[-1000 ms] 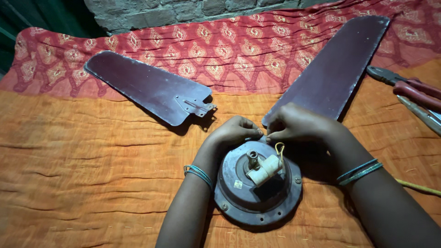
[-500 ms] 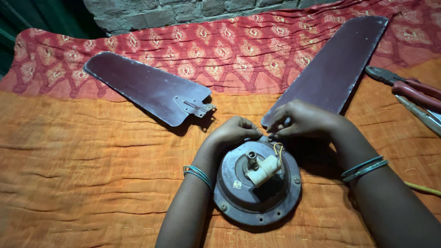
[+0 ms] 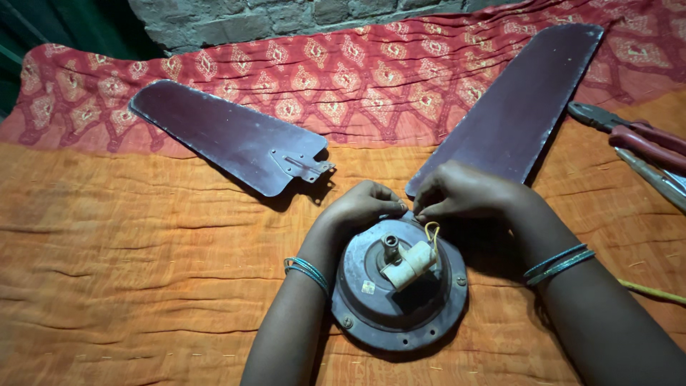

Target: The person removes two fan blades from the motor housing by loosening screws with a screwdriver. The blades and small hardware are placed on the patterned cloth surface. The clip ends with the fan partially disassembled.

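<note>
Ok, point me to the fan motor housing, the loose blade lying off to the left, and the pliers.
fan motor housing [image 3: 371, 314]: head view, on the bare grey front rim.
loose blade [image 3: 214, 129]: head view, middle of its dark flat face.
pliers [image 3: 647, 143]: head view, on a red handle at the right edge.

Landmark: detached fan blade [image 3: 229, 136], dark maroon, lying flat at upper left, its metal mounting bracket [image 3: 304, 166] at the narrow end.
Orange cloth [image 3: 128, 236]: wrinkled, spread under the detached fan blade and reaching toward the near edge.
Red patterned cloth [image 3: 357, 78]: printed with pale diamond motifs, lying beyond the detached fan blade, its edge meeting the orange cloth.
Brick wall [image 3: 286, 14]: grey, rough, behind the detached fan blade past the red patterned cloth.
Pliers [image 3: 629, 132]: red handles, well to the right of the detached fan blade, at the frame edge.
Yellow wire [image 3: 654, 292]: far right and nearer than the detached fan blade, on the orange cloth.
</note>
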